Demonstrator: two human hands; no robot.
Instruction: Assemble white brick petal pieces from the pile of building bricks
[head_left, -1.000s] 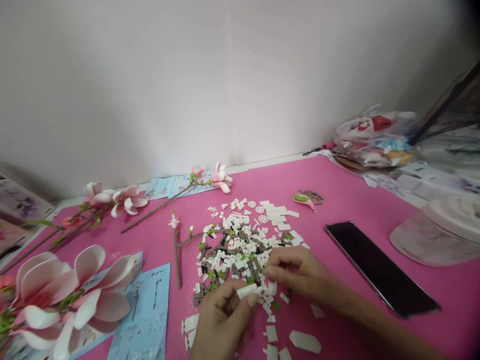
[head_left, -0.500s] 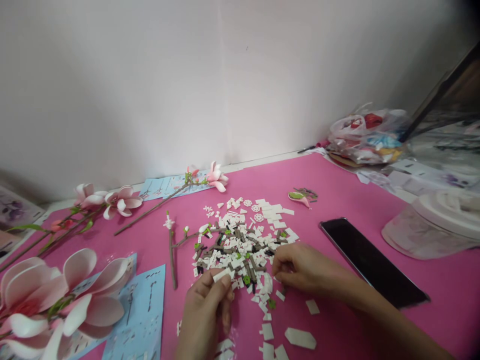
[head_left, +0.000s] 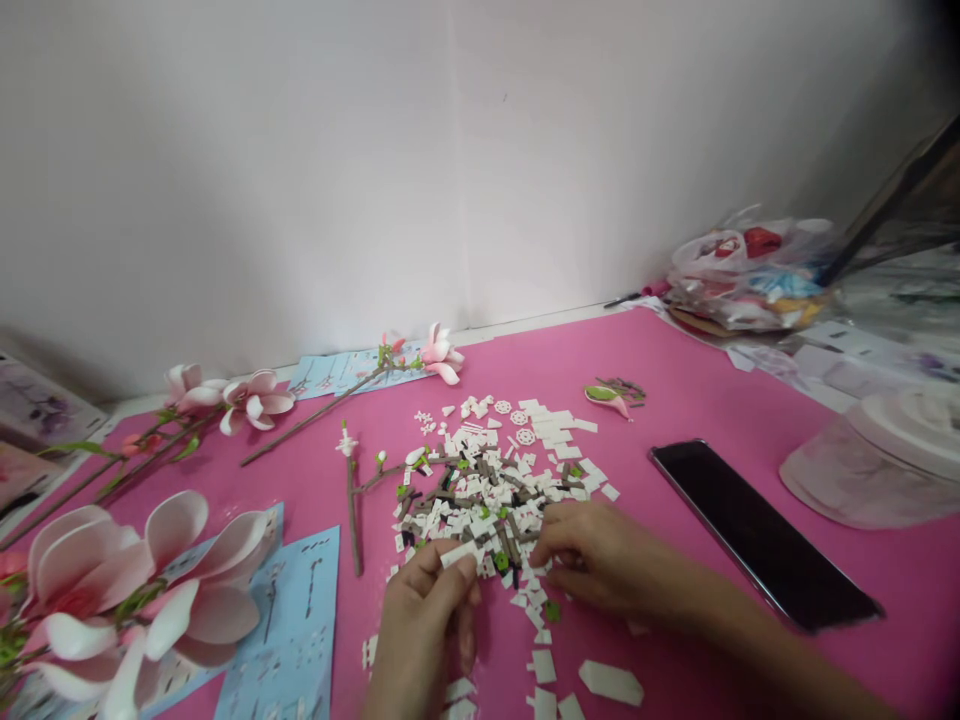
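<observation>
My left hand (head_left: 421,625) is at the near edge of a scattered pile of small white, grey-brown and lime-green plastic building bricks (head_left: 487,490), pinching a flat white plate (head_left: 459,554) between thumb and fingers. My right hand (head_left: 592,555) comes in from the lower right, its curled fingertips against the pile's near right side; whether they pinch a piece is hidden. To the left of the pile lies a brick-built brown branch with a white blossom (head_left: 352,500). Larger white petal pieces (head_left: 611,682) lie near the bottom edge.
Everything lies on a pink mat (head_left: 697,370). Large magnolia brick flowers (head_left: 127,590) and blue instruction sheets (head_left: 289,630) are at the left. A black phone (head_left: 765,535) lies to the right, with a whitish round container (head_left: 870,460) beyond it and a plastic bag (head_left: 750,275) at the back right.
My right fingertips have moved left, back to the pile's edge. My left hand has shifted up and still grips the white plate. The view has swung slightly.
</observation>
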